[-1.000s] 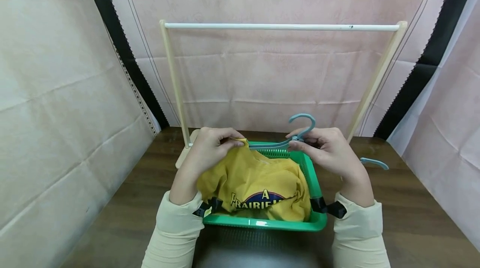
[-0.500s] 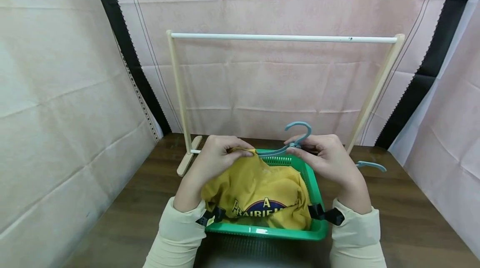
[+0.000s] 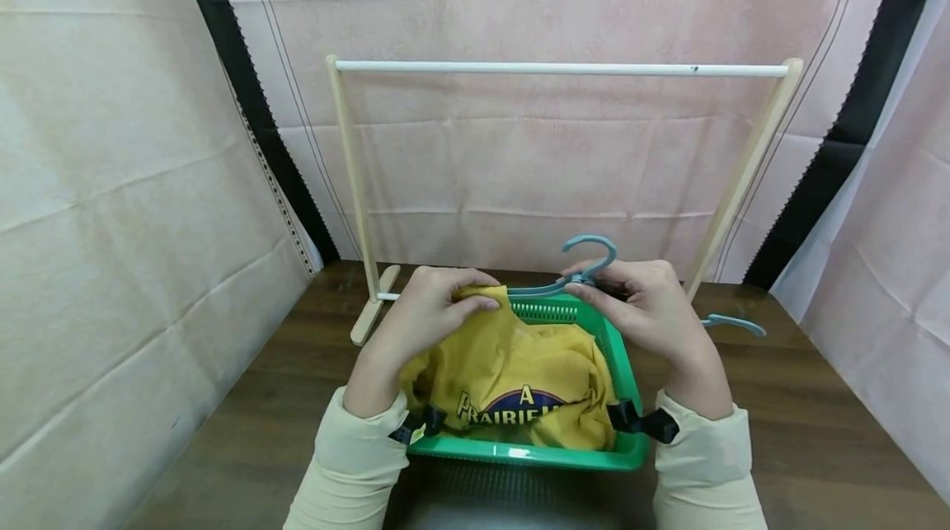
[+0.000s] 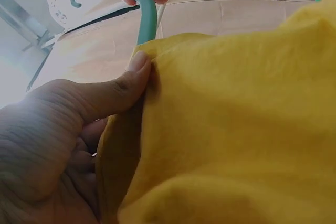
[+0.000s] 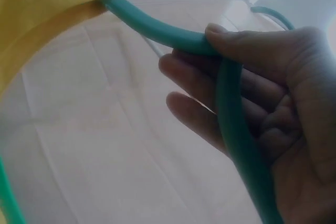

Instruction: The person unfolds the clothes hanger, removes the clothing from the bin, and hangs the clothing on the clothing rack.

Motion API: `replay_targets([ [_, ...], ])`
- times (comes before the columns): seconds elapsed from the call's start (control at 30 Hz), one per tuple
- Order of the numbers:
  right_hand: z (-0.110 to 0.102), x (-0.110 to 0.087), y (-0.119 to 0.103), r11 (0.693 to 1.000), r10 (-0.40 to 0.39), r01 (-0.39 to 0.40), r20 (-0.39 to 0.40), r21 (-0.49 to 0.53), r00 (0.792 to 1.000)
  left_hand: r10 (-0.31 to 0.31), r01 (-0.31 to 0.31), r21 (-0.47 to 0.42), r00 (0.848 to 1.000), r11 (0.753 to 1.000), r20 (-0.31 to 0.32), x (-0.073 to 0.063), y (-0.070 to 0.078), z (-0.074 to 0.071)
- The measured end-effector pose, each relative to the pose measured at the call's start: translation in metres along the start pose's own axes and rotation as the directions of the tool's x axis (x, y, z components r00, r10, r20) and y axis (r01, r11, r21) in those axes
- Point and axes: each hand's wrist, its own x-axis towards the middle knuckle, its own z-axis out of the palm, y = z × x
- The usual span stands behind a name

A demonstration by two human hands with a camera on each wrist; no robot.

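A yellow T-shirt point(image 3: 519, 357) with a dark printed emblem lies bunched in the green basket point(image 3: 627, 373), its upper left part lifted. My left hand point(image 3: 438, 307) pinches that raised shoulder cloth near the neckline; in the left wrist view the thumb presses on the fabric. A blue clothes hanger point(image 3: 545, 291) has one arm running under the cloth at the left hand, where its end is hidden. Just below the hook, my right hand point(image 3: 641, 299) holds the hanger between thumb and fingers. The hanger's other arm point(image 5: 244, 145) passes across the right palm in the right wrist view.
Behind the basket stands a rack with a white crossbar point(image 3: 557, 68) and pale side posts. A second blue hanger point(image 3: 735, 322) lies on the brown table point(image 3: 245, 423), partly hidden by the right forearm. Pale fabric walls point(image 3: 519, 167) surround the table.
The left hand and the shirt's edge have moved right, closer to the right hand. Less of the hanger's arm shows between them. The head view has also shifted slightly.
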Motion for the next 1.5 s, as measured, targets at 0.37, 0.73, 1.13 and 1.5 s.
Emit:
replay_targets([
  [0.37, 0.008, 0.005, -0.007, 1.0, -0.017, 0.017, 0.009, 0.012, 1.0, 0.088, -0.088, 0.007, 0.994, 0.996, -0.061, 0.006, 0.008, 0.012],
  [0.73, 0.006, 0.004, -0.005, 0.99, 0.14, -0.142, 0.158, 0.001, 0.977, 0.062, -0.061, 0.018, 0.997, 0.998, -0.038, 0.005, 0.01, 0.008],
  [1.13, 0.021, 0.011, -0.005, 0.993, -0.006, -0.014, 0.168, 0.119, 0.986, 0.034, -0.036, -0.085, 0.999, 0.996, -0.023, 0.006, 0.015, 0.016],
  [1.5, 0.037, 0.015, -0.006, 0.992, -0.069, 0.06, 0.077, 0.109, 0.995, 0.054, -0.084, -0.145, 0.98, 0.986, -0.194, 0.006, 0.024, 0.021],
])
